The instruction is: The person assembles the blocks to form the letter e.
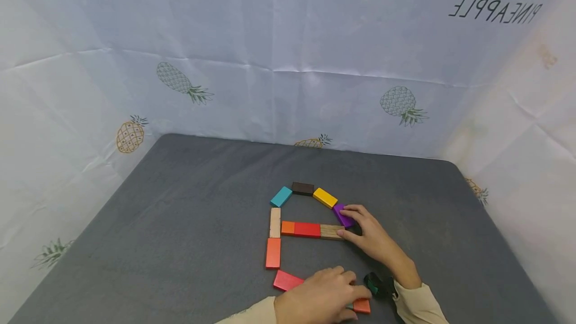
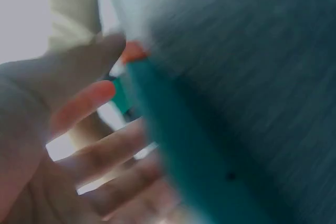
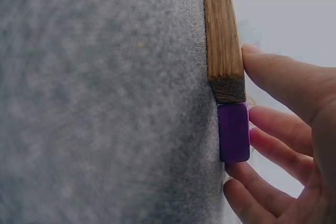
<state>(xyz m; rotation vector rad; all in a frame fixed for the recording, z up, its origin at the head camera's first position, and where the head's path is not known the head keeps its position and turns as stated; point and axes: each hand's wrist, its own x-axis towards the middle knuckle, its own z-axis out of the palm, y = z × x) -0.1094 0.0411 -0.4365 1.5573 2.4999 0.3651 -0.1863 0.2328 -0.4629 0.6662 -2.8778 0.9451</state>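
Colored blocks form an outline on the dark grey table. My right hand (image 1: 373, 238) rests at its right side. Its fingers touch the purple block (image 3: 234, 132), and its thumb lies against the brown wood-grain block (image 3: 224, 35). These two blocks meet end to side in the right wrist view. My left hand (image 1: 321, 296) hovers low over the bottom row, hiding much of it, with the fingers spread and loosely bent. Beside its fingertips are an orange-red block (image 1: 362, 306) and a teal block (image 2: 173, 135); whether it touches them I cannot tell.
Yellow (image 1: 325, 197), dark brown (image 1: 303, 188) and blue (image 1: 281, 196) blocks arch across the top. A pale wood block (image 1: 275, 222) and coral block (image 1: 273, 253) form the left side. Orange (image 1: 288, 228) and red (image 1: 307, 229) blocks join the middle bar. A pineapple-print cloth (image 1: 279, 39) surrounds the table.
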